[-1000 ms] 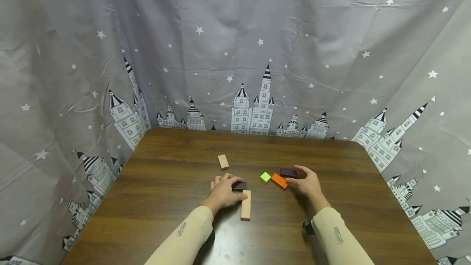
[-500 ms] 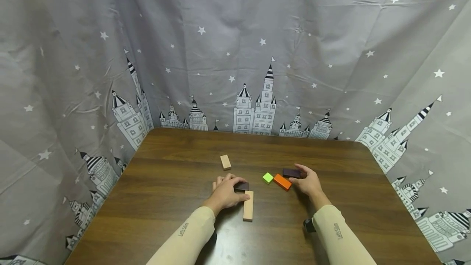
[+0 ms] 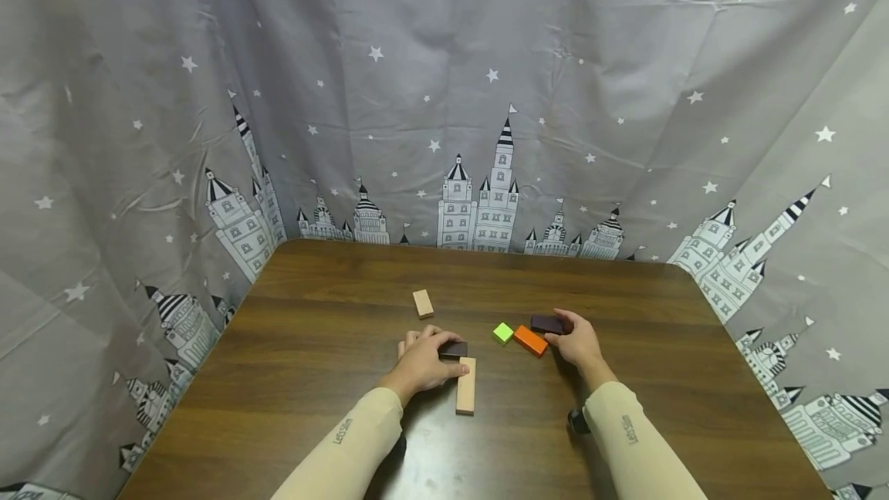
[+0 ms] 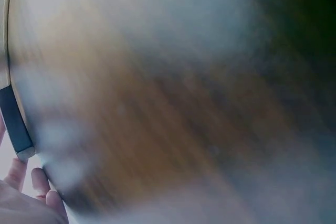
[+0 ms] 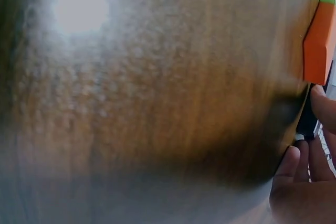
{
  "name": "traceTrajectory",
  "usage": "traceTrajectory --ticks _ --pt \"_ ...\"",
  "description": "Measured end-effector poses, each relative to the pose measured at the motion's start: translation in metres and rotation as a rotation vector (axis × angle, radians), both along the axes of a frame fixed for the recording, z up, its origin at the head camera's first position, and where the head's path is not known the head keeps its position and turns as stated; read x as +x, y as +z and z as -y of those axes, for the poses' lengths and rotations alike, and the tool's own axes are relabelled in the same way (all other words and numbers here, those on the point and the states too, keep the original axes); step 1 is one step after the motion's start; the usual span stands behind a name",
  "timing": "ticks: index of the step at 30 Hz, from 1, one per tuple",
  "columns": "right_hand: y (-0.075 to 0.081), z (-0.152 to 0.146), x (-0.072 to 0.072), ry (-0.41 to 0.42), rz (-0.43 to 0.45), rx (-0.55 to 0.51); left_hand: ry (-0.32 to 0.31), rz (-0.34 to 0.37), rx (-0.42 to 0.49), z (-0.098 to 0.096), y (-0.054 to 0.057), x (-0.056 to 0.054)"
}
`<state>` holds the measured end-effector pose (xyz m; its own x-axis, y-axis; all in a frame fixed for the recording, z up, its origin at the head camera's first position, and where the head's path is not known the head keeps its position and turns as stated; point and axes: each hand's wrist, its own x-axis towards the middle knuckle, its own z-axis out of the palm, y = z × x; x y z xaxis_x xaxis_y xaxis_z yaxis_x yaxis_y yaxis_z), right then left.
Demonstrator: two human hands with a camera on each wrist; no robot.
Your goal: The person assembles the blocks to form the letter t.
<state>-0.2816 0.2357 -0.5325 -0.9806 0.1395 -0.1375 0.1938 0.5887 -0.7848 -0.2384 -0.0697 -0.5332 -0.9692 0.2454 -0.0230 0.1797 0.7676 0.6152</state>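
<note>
My left hand [image 3: 420, 359] holds a dark brown block [image 3: 454, 349], fingers at its far side and left end. The thumb of that hand lies over the upper part of a long pale wooden block [image 3: 465, 392], which meets the dark one in an L shape. In the left wrist view, fingertips stand at one end of the dark block [image 4: 16, 121]. To the right, my right hand [image 3: 578, 342] grips a dark purple block [image 3: 546, 324] between thumb and fingers. Its thumb is close to the end of an orange block [image 3: 531, 341], as the right wrist view also shows.
A lime green block [image 3: 503, 333] sits at the left end of the orange one. Farther back lies a short pale wooden block [image 3: 423, 304]. All rest on a brown wooden table [image 3: 312, 315], with a grey star-and-castle curtain [image 3: 389, 99] behind and at both sides.
</note>
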Motion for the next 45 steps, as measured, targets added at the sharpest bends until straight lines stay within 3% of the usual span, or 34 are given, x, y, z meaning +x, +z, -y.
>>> traceTrajectory --ticks 13,33,45 --pt "-0.002 0.000 0.004 0.011 -0.057 0.172 0.002 0.006 0.008 0.001 0.000 0.000" --pt "0.006 -0.003 0.015 -0.008 -0.075 0.124 0.001 0.026 0.019 0.002 0.000 0.000" --pt "0.009 0.006 0.023 0.050 -0.151 0.074 -0.001 0.025 0.031 0.002 0.000 0.000"
